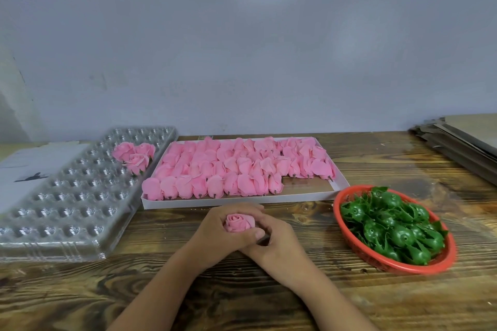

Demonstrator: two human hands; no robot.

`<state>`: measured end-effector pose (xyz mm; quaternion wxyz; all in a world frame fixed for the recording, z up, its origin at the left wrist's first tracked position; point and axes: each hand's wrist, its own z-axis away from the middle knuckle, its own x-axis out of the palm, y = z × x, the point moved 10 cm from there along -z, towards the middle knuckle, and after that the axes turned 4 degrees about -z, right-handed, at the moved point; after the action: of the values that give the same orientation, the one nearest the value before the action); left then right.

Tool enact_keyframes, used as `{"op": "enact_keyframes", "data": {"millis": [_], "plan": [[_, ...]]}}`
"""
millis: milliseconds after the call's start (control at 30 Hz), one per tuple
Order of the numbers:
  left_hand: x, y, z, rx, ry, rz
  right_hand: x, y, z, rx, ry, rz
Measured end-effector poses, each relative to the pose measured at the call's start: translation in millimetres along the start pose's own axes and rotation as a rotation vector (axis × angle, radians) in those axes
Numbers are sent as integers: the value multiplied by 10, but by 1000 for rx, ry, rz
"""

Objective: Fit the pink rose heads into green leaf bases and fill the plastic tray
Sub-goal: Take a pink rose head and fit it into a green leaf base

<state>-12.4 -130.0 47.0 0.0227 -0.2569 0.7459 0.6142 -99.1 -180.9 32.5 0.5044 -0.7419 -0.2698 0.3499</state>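
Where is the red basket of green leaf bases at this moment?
The red basket sits on the wooden table at the right of the head view, just right of the hands and beside the near right corner of the white box of rose heads.

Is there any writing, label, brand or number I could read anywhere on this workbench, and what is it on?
None can be read.
White sheet beside the clear plastic tray: it bears a dark mark, too blurred to tell whether it is text.
White box of rose heads, red basket, stacked cardboard: no lettering shows.
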Motion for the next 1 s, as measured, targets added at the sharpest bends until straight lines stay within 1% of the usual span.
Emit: {"op": "enact_keyframes", "data": {"millis": [100,167,233,333,433,567,667,767,833,1000], "plan": [[-64,-35,-4,-21,71,-29,-107,42,-9,37,108,22],[-79,-42,-11,-28,98,8,-164,76,-13,60,171,47],[-90,-17,-12,-6,130,53,-172,104,-9,72,187,49],[-80,59,-10,33,155,40,-149,130,-2,75,167,82],[-10,71,-11,46,104,5,-149,131,3,63,168,114],[42,-18,-17,15,54,-11,-170,136,4,62,183,129],[52,-120,-31,-45,21,-51,-239,107,5,48,234,121],[83,-232,-31,-110,-4,13,-310,116,3,55,283,99],[47,-244,-31,-111,36,30,-321,123,4,51,292,115],[-83,-246,-39,-83,163,-24,-299,115,-8,29,284,131]]}}
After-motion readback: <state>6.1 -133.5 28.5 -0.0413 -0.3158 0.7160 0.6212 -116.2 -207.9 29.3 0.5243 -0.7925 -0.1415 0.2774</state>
